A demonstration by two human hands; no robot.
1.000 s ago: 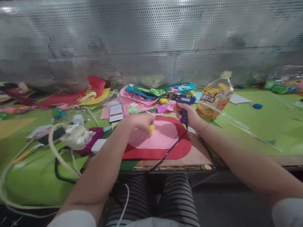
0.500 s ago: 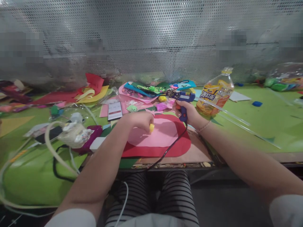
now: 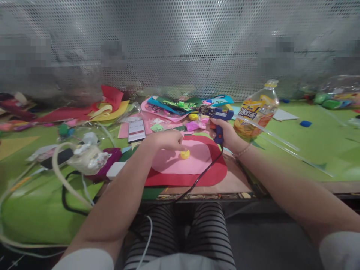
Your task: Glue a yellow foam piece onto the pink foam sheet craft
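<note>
My left hand point(image 3: 170, 140) is above a pink oval sheet point(image 3: 194, 161) lying on a larger red sheet point(image 3: 219, 175). Its fingers are curled in, and one fingertip touches a small yellow round piece point(image 3: 185, 154) that lies on the pink sheet. My right hand point(image 3: 225, 134) is wrapped round the handle of a dark blue glue gun point(image 3: 223, 114), whose nozzle points left over the craft pieces. Its black cord point(image 3: 201, 176) hangs across the red sheet towards the table edge.
A drink bottle point(image 3: 255, 110) stands right of the glue gun, near clear glue sticks point(image 3: 292, 156). Behind the sheets are a phone point(image 3: 136, 131), bagged clay point(image 3: 157, 126) and layered paper cutouts point(image 3: 180, 105). Cables and a white-and-purple charger point(image 3: 91, 161) lie left.
The yellow piece has gone from between my left fingers to lying on the pink sheet, with a fingertip on it. My right hand still grips the glue gun, nearly unmoved.
</note>
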